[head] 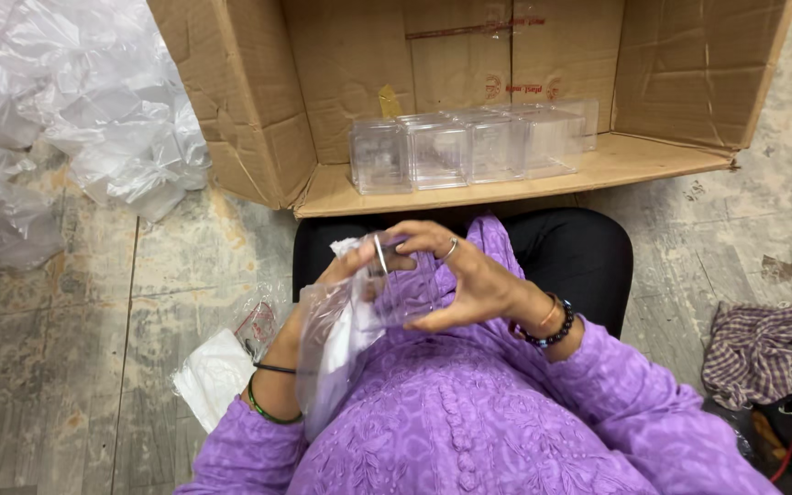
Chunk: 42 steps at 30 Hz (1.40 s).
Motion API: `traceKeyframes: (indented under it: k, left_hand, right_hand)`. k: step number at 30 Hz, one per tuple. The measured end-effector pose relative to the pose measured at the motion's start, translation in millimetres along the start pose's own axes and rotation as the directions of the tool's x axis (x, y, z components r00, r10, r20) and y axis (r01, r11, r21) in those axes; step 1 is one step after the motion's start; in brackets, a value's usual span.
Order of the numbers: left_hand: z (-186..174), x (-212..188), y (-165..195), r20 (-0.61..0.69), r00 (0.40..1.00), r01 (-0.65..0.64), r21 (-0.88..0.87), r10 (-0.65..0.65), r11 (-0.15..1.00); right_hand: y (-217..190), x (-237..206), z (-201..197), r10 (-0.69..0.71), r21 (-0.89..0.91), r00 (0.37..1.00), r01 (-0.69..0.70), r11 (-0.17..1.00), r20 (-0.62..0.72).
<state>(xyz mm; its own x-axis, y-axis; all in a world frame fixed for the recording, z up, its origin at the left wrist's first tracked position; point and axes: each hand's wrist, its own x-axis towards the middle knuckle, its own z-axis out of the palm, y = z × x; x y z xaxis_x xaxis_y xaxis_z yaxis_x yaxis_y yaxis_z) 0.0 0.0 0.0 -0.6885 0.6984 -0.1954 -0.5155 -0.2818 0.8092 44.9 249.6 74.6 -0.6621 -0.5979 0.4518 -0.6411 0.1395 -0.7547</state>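
— So where is the bag?
— The clear bag sits over the lap, gripped at its mouth by both hands: left hand pinching one edge, right hand curled on the other.
— And around?
— Worn floor; open carton with clear boxes ahead, plastic heap left, checked cloth right.

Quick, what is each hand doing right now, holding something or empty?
Left hand: closed on the clear plastic bag, gripping its top edge.
Right hand: fingers curled around a small clear box at the bag's mouth.
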Motion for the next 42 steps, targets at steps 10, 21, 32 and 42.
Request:
traceKeyframes:
  k: [10,21,32,42]
  left_hand:
    - [44,-26,35,0.012,0.851,-0.426,0.601,0.526,0.676]
    - [50,-34,44,0.081,0.848,-0.468,0.578,0.523,0.669]
    - [45,-22,41,0.001,0.871,-0.456,0.375,0.492,0.807]
    - [27,2,20,-0.029,0.872,-0.452,0.336,0.488,0.826]
  right_hand:
    - [24,-16,34,0.219,0.483,0.934,-0.059,0.874,-0.282]
    - [6,-13,45,0.143,0.504,0.929,0.052,0.862,-0.341]
    - [20,-8,43,0.260,0.455,0.934,-0.125,0.881,-0.246]
    - [36,-15,58,0.321,0.566,0.884,-0.079,0.820,-0.341]
